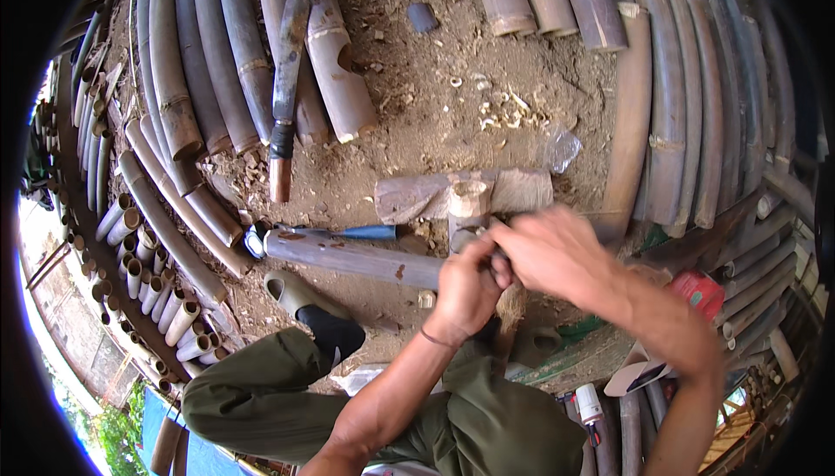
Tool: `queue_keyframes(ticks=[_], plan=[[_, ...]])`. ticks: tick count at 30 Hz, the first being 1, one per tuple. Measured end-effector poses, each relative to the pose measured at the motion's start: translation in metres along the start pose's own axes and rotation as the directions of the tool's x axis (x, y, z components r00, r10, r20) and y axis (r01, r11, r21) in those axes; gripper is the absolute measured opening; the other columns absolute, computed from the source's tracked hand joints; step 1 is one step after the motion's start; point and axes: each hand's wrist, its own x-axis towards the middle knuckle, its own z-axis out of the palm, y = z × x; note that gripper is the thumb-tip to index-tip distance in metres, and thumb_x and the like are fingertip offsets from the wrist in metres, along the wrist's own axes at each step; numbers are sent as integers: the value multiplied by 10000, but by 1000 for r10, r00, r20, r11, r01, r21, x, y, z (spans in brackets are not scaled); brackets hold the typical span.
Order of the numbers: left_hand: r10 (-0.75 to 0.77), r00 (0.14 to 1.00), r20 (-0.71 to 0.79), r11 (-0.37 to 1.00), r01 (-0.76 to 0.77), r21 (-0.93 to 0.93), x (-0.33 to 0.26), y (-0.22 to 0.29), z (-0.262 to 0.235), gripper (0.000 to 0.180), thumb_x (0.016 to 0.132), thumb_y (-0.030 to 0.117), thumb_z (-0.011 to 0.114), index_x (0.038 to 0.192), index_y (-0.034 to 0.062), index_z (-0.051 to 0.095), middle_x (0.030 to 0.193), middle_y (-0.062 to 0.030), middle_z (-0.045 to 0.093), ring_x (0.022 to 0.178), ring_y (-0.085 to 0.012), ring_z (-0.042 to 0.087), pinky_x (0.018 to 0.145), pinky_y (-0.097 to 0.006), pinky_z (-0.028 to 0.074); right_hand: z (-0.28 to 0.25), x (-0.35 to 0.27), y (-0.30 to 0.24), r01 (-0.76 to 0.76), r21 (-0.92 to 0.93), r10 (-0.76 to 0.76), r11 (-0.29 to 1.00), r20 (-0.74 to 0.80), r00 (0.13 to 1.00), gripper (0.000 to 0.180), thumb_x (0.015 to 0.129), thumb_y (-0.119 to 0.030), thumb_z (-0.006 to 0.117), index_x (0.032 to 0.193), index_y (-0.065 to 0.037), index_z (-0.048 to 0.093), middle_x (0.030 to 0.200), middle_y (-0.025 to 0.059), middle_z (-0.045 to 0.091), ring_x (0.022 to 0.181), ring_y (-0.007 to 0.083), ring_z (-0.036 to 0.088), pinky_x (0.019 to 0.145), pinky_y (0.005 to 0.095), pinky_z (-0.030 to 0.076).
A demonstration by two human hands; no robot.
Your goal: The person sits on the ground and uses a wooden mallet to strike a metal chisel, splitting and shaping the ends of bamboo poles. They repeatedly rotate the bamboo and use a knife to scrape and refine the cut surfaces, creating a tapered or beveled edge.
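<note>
My left hand [470,291] is closed, fingers curled, at the right end of a long grey-brown bamboo tube [357,258] lying across in front of me. Just above and right of it, my right hand [557,248] is closed too and smeared by motion. The fingers of both hands meet, and what they grip is hidden. Beyond them a short bamboo piece [470,202] with a pale, trimmed top rests against a wooden block [413,197]. Below the hands a light brown stick-like piece [510,311] shows partly.
A machete [284,102] with a wrapped handle lies on bamboo tubes at the far left. A blue tool [365,232] lies behind the long tube. Bamboo tubes [665,110] line the right side. Wood chips [513,115] litter the dirt. A red object [696,293] stands at right.
</note>
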Motion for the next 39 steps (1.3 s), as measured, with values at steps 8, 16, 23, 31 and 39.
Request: queue_keyframes(ticks=[8,16,23,31,39], plan=[[-105,990,-94,777,141,614,-4,14,30,289,990,199,460,943,-29,632,714,-65,622,594,-144,557,557,-275,452,20,-28,-7,-237,286,238,928,34,971,272,808,-167,663,998,23,621,713,212,679,678,375,690,648,468,552],[-53,997,-48,983,43,-179,-18,12,25,320,1024,316,414,1041,48,587,920,-40,643,835,-161,574,836,-374,453,-35,38,-27,192,-136,-165,972,188,968,101,750,-207,713,684,-132,728,749,61,736,681,194,722,588,330,544],[-252,967,39,945,255,-205,-12,-33,15,339,1047,376,426,1109,86,591,887,-63,634,812,-183,587,835,-360,475,9,-10,5,183,-284,-126,941,207,970,88,722,-223,717,704,-137,725,806,44,744,696,157,721,575,317,537],[-134,945,-297,744,294,600,-19,-7,-9,396,1009,264,485,859,-50,675,706,-155,672,570,-223,632,580,-322,522,115,-49,-24,-144,321,253,936,-329,910,300,752,-272,745,933,-59,638,742,111,671,648,287,677,577,406,548],[-18,990,138,-378,-134,916,-6,54,-22,479,958,284,514,708,-96,663,574,-155,646,496,-219,637,495,-354,509,176,2,-106,-174,821,657,544,-288,697,332,781,-125,724,979,-31,475,739,219,633,675,439,640,604,523,504]])
